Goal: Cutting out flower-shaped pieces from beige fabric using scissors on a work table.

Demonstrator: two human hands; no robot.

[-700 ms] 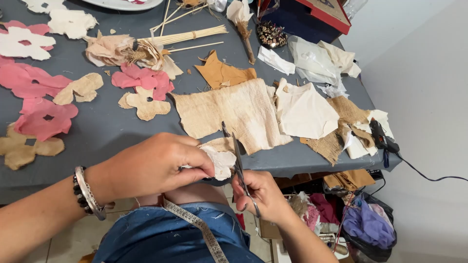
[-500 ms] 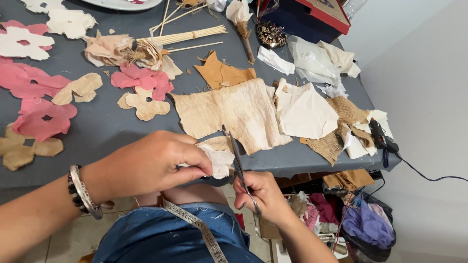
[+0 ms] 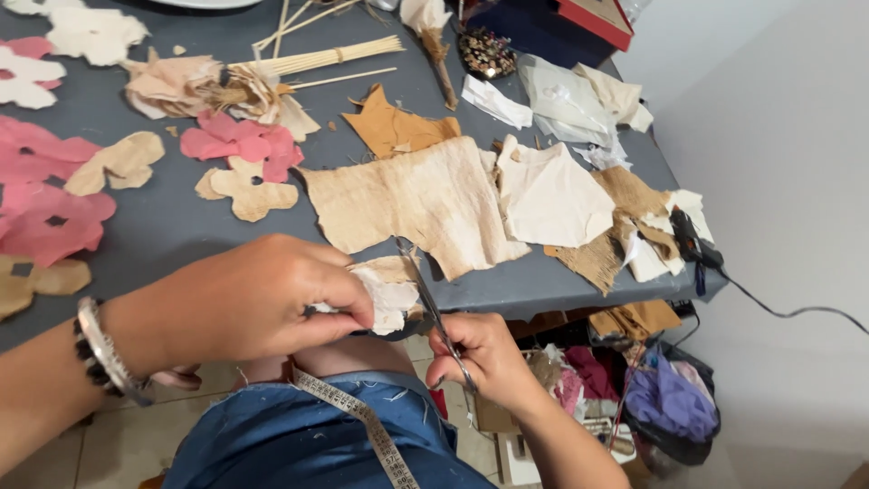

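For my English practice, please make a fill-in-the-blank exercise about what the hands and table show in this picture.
1. The right hand holds a pair of ____.
2. The left hand pinches a pale ____ piece.
3. A measuring ____ lies across the lap.
4. The table is dark ____.

Missing words: scissors; fabric; tape; grey

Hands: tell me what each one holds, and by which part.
The left hand pinches a small pale fabric piece at its left edge. The right hand holds the scissors by the handles, blades at the fabric.
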